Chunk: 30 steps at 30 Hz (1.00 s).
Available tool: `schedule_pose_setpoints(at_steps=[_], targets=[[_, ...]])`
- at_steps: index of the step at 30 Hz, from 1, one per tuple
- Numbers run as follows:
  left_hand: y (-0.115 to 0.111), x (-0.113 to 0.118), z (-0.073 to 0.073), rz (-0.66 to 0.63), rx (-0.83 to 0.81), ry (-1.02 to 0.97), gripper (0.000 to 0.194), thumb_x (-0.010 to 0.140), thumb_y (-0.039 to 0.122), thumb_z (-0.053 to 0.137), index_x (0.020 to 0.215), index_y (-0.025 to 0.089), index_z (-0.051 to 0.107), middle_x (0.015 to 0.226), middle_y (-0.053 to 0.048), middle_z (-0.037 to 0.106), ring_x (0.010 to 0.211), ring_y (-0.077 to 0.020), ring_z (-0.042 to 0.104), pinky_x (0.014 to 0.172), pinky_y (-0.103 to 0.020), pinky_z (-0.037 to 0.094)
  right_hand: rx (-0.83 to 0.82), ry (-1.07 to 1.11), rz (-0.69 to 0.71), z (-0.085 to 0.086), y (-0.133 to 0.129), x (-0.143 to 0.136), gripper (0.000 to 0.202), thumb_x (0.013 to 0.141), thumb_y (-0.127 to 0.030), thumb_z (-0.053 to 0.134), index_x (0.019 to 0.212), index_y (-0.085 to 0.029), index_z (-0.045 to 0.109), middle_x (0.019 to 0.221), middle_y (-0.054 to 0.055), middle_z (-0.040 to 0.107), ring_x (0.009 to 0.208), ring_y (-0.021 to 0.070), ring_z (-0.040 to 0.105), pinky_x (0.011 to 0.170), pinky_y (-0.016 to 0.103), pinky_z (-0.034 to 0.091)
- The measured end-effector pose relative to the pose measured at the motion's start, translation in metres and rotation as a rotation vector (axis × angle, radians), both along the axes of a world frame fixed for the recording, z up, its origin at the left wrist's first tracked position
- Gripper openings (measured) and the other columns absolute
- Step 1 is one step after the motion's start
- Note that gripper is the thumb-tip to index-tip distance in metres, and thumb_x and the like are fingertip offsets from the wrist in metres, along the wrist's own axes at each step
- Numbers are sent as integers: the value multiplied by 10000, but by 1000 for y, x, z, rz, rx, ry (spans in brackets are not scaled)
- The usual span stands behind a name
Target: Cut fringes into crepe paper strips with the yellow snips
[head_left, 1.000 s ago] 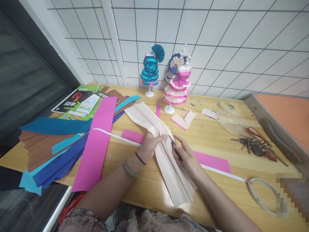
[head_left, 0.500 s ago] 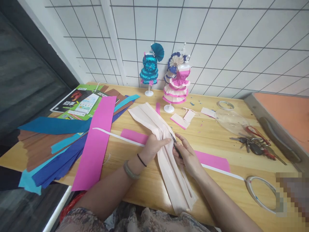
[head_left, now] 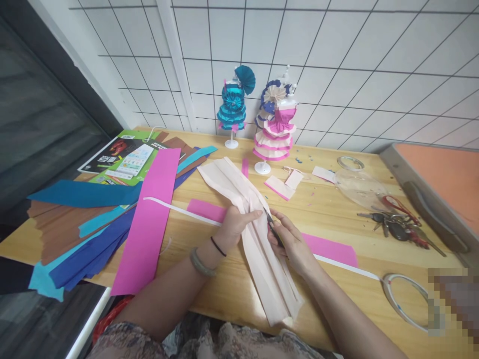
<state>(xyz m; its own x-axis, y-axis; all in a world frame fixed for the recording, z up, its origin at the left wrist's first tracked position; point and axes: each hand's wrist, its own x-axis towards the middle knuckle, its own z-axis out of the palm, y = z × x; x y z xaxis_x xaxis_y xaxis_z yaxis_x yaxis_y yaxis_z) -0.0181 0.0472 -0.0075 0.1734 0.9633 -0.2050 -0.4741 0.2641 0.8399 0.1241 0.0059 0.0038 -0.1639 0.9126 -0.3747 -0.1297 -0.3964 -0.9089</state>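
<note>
A long pale pink crepe paper strip (head_left: 262,269) lies creased across the table before me. My left hand (head_left: 238,223) grips its left side, thumb stretched over the top. In my right hand (head_left: 290,239) are small dark scissors (head_left: 275,230), their blades at the paper's right edge. Beneath the paper, a bright pink strip (head_left: 331,248) and a thin white tape (head_left: 348,266) run crosswise, partly hidden. The tape joins a roll (head_left: 406,301) at the right.
Three small dress stands, one teal (head_left: 232,107), one pink and cream (head_left: 275,134), are at the back. Coloured paper strips (head_left: 84,194) spread left over a green booklet (head_left: 99,177). Keys (head_left: 398,229), scraps (head_left: 280,187) and an orange-topped tray (head_left: 441,179) are right.
The lower end of the pale paper has shifted slightly left and up. Both hands keep nearly the same places, with the scissors still at the edge.
</note>
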Motion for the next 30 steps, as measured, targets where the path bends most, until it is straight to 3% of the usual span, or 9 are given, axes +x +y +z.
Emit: schedule_pose_setpoints(at_steps=[4, 6, 10, 14, 16, 20, 23, 27, 30], targets=[[7, -7, 1, 104, 24, -67, 429, 579, 216, 749, 977, 140, 612, 949, -69, 670, 848, -208, 620, 795, -357, 481, 41, -18, 8, 6, 1, 2, 520, 794, -475, 528, 1232, -218, 416, 498, -89, 384, 358, 38, 230, 341, 164, 158], [9, -8, 2, 147, 38, -96, 447, 566, 196, 754, 986, 157, 605, 979, -56, 663, 881, -202, 611, 813, -349, 472, 75, -65, -3, 8, 2, 3, 552, 748, -452, 604, 1217, -210, 442, 539, -64, 473, 391, 52, 350, 363, 167, 258], [9, -7, 3, 136, 22, -127, 461, 548, 193, 763, 979, 160, 603, 950, -48, 665, 856, -205, 615, 796, -359, 475, 130, -170, 43, 4, 3, 7, 637, 702, -426, 663, 1257, -216, 430, 895, 45, 662, 731, 167, 607, 623, 256, 476], [7, -7, 5, 100, -1, -131, 445, 552, 208, 763, 965, 153, 606, 894, -45, 671, 803, -199, 622, 781, -363, 477, 188, -304, 193, 0, 4, 13, 723, 715, -451, 642, 1342, -214, 370, 1195, 99, 576, 1078, 247, 535, 847, 347, 448], [8, -9, 5, 118, -2, -123, 449, 552, 201, 764, 968, 159, 599, 900, -40, 667, 802, -191, 618, 778, -351, 476, 200, -372, 249, 3, 4, 15, 782, 729, -463, 623, 1387, -197, 297, 1108, 108, 619, 1033, 242, 557, 830, 353, 449], [14, -15, 7, 142, 23, -135, 504, 557, 199, 762, 1024, 167, 575, 935, -49, 659, 834, -194, 612, 793, -353, 473, 170, -469, 363, 18, 4, 19, 861, 783, -479, 553, 1435, -118, 121, 598, 0, 607, 615, 173, 568, 624, 312, 442], [18, -19, 9, 164, 29, -151, 527, 555, 196, 762, 1048, 169, 575, 951, -52, 658, 862, -200, 609, 816, -357, 468, 188, -491, 383, 28, 6, 25, 830, 806, -446, 537, 1438, -129, 102, 540, -33, 563, 552, 140, 508, 579, 283, 396], [19, -20, 8, 171, 15, -171, 541, 557, 178, 761, 1065, 179, 575, 960, -45, 657, 863, -189, 609, 829, -355, 466, 200, -407, 412, 31, 10, 38, 723, 768, -411, 594, 1384, -167, 304, 621, -7, 596, 596, 132, 508, 599, 275, 401], [15, -16, 7, 136, 14, -169, 541, 551, 178, 765, 1060, 181, 579, 965, -44, 657, 861, -191, 610, 826, -362, 469, 226, -343, 223, 27, 13, 41, 537, 704, -409, 653, 1175, -175, 540, 678, 4, 588, 528, 99, 456, 514, 243, 374]])
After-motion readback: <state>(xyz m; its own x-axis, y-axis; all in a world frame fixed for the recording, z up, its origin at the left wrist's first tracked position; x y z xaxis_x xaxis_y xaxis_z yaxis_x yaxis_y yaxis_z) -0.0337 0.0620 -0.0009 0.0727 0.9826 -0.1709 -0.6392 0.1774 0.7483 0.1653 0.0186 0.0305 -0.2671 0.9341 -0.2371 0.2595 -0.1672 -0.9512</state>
